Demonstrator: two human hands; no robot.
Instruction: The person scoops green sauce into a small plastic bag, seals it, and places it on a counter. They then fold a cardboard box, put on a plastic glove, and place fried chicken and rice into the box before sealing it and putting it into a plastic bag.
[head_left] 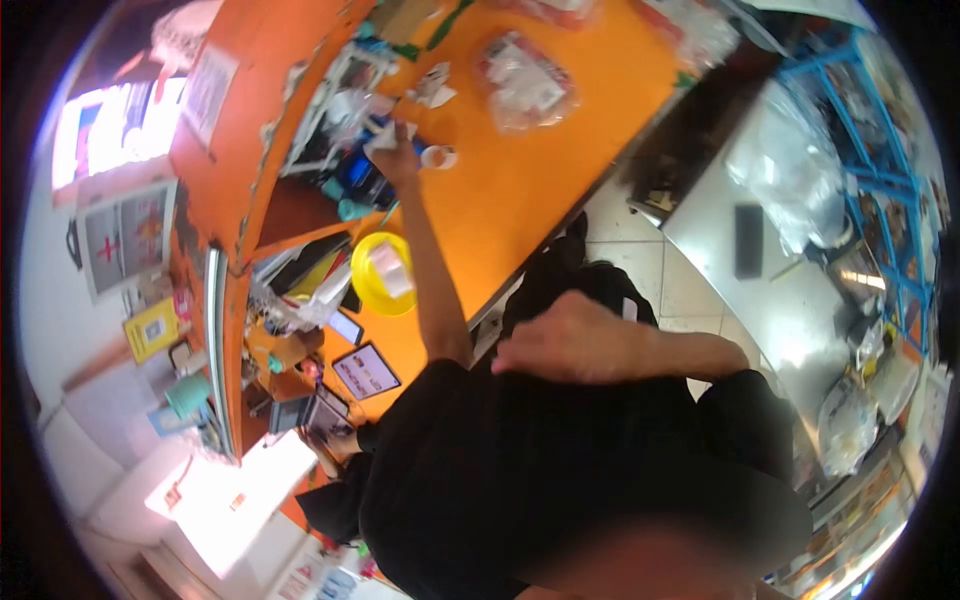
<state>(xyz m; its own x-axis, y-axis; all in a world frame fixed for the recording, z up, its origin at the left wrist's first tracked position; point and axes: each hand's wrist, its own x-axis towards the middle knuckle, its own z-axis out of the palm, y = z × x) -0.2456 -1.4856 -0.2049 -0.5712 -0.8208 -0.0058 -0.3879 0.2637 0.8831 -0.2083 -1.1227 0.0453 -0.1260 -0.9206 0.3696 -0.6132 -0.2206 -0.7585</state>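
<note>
My left hand (397, 163) reaches across the orange counter (520, 200). Its fingers are closed on a piece of white paper (382, 140), possibly a tissue, beside a dark device with blue parts (362, 175). A small white roll or cup (438, 157) stands just right of that hand. Below, next to my forearm, is a yellow bowl (370, 262) with a pale pinkish packet (390, 270) in it. My right hand (565, 340) is held in front of my dark shirt, back of the hand up and fingers curled. The inside of this hand is hidden.
Plastic-wrapped packets (525, 82) lie farther up the counter. A tablet (366, 370) and a phone (345, 327) rest at the lower left, where another person's hand (343, 443) shows. To the right stand a metal worktop (710, 215) with a plastic bag (785, 160) and a blue rack (880, 180).
</note>
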